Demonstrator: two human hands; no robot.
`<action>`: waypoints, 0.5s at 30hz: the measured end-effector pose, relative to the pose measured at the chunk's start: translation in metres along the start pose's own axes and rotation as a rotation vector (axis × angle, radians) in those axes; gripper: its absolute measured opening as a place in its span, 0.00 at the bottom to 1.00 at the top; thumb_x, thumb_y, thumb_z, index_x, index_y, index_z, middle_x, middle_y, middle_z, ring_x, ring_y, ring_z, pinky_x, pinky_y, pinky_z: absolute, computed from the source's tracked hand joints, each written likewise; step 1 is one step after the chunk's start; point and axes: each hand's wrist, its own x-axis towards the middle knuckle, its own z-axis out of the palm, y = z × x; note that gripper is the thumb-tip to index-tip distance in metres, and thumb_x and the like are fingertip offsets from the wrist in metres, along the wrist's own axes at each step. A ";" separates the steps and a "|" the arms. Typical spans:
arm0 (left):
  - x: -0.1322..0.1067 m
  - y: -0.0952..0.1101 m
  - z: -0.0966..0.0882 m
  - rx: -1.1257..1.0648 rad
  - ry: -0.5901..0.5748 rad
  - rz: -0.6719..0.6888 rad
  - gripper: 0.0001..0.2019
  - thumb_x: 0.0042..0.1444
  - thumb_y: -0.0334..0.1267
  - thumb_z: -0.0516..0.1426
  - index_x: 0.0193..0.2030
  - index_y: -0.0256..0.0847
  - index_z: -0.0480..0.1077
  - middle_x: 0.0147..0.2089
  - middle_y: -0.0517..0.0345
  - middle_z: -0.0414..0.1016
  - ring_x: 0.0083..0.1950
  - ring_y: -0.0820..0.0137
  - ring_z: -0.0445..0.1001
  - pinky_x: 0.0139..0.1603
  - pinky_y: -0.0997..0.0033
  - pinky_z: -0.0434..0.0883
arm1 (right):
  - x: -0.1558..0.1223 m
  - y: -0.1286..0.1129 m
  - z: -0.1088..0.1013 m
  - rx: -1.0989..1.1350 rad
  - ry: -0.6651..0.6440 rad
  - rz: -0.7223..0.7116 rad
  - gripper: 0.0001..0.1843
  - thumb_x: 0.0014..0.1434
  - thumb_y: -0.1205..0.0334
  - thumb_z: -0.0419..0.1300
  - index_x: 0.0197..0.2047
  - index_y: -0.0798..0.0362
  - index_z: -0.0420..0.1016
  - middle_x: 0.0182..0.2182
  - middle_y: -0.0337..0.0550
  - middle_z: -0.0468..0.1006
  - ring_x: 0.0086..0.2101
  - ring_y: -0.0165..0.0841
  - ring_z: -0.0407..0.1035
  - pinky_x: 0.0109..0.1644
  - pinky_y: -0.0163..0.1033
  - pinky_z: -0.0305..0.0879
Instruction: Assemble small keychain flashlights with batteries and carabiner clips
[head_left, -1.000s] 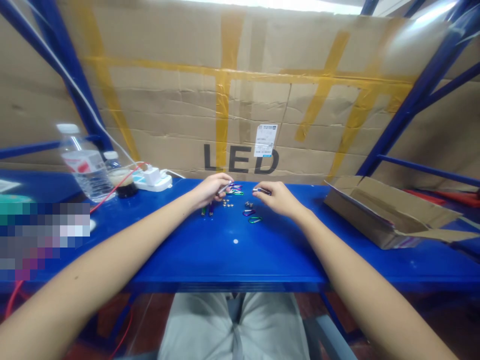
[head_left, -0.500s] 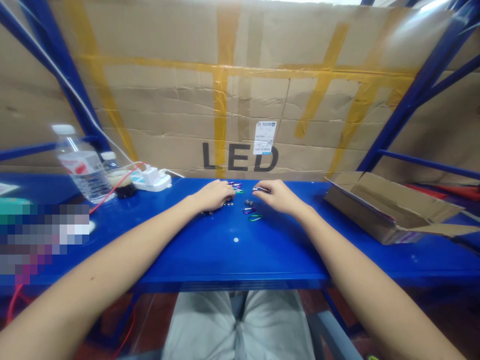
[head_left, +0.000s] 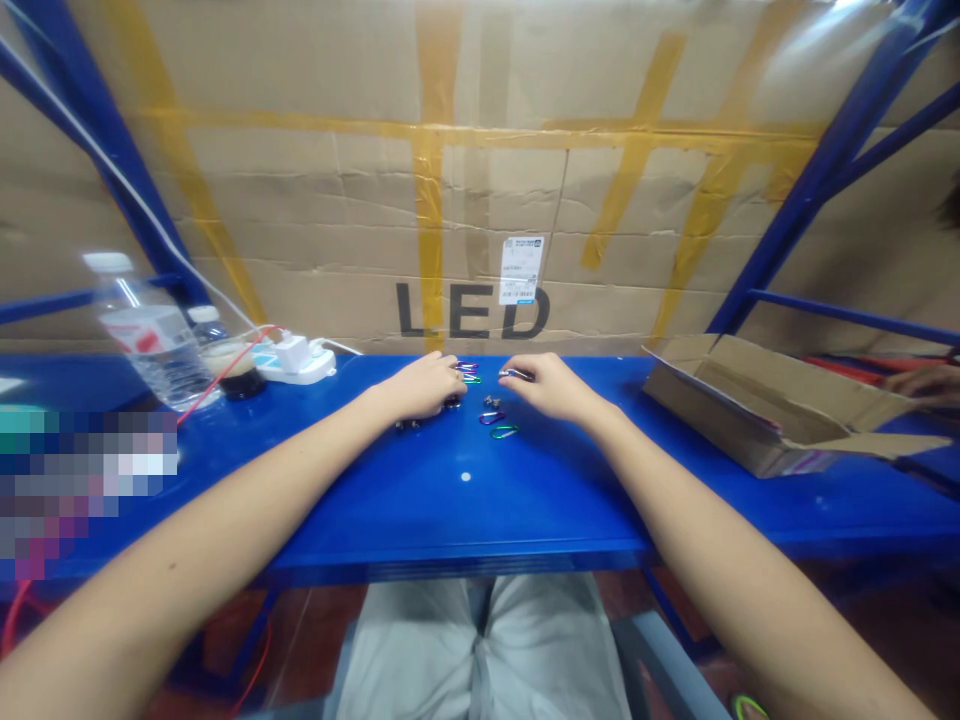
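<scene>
My right hand (head_left: 553,385) pinches a carabiner (head_left: 516,374), its silvery end sticking out past the fingertips. My left hand (head_left: 429,386) rests low over the table with its fingers curled down beside small shiny metal pieces (head_left: 452,402); whatever lies under the fingertips is hidden. Just beyond those fingers lie a purple carabiner (head_left: 466,366) and a green one. Between the hands sit a small metal cluster (head_left: 492,402), another purple carabiner (head_left: 491,418) and, nearer me, a green carabiner (head_left: 505,432). More dark metal pieces (head_left: 407,426) lie under my left wrist.
An open cardboard box (head_left: 772,420) stands on the blue table (head_left: 480,525) at right. Leftward are a water bottle (head_left: 150,340), a smaller bottle with dark liquid (head_left: 238,375) and a white power strip (head_left: 300,370). A large cardboard panel backs the table. Another person's hand (head_left: 930,383) shows far right.
The view has shifted slightly. My right hand keeps its pinch on the carabiner, and the left stays curled at the metal pieces. Another person's hand has appeared at the right edge.
</scene>
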 end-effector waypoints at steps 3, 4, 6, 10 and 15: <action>0.000 0.000 0.002 -0.044 0.011 -0.012 0.08 0.53 0.24 0.56 0.33 0.40 0.73 0.35 0.49 0.77 0.44 0.59 0.66 0.40 0.63 0.54 | 0.000 0.000 0.000 -0.003 -0.001 -0.001 0.12 0.63 0.57 0.57 0.38 0.55 0.79 0.32 0.44 0.80 0.31 0.33 0.68 0.38 0.38 0.59; 0.001 -0.001 0.002 -0.056 0.012 -0.014 0.07 0.54 0.25 0.56 0.33 0.40 0.73 0.35 0.49 0.76 0.44 0.59 0.66 0.40 0.63 0.55 | 0.000 0.000 0.000 -0.003 -0.001 -0.001 0.12 0.63 0.57 0.57 0.38 0.55 0.79 0.32 0.44 0.80 0.31 0.33 0.68 0.37 0.38 0.59; 0.001 -0.001 0.003 -0.062 0.008 -0.017 0.07 0.56 0.27 0.56 0.34 0.40 0.74 0.35 0.49 0.76 0.43 0.59 0.66 0.41 0.63 0.56 | 0.000 -0.001 -0.001 -0.004 0.000 -0.004 0.13 0.63 0.57 0.57 0.38 0.56 0.79 0.31 0.44 0.80 0.31 0.33 0.67 0.37 0.38 0.58; 0.003 -0.002 0.004 -0.042 -0.006 -0.034 0.08 0.60 0.31 0.54 0.36 0.39 0.76 0.35 0.49 0.76 0.43 0.60 0.66 0.42 0.63 0.58 | 0.000 -0.001 -0.001 -0.007 -0.001 -0.005 0.13 0.63 0.56 0.57 0.38 0.56 0.79 0.30 0.43 0.79 0.30 0.32 0.66 0.36 0.37 0.57; 0.004 -0.006 0.010 -0.092 0.001 -0.063 0.13 0.64 0.35 0.51 0.39 0.40 0.78 0.37 0.49 0.77 0.43 0.61 0.66 0.44 0.63 0.59 | 0.000 -0.002 -0.001 -0.014 -0.001 -0.012 0.13 0.63 0.56 0.57 0.37 0.56 0.79 0.31 0.43 0.79 0.30 0.32 0.66 0.36 0.37 0.57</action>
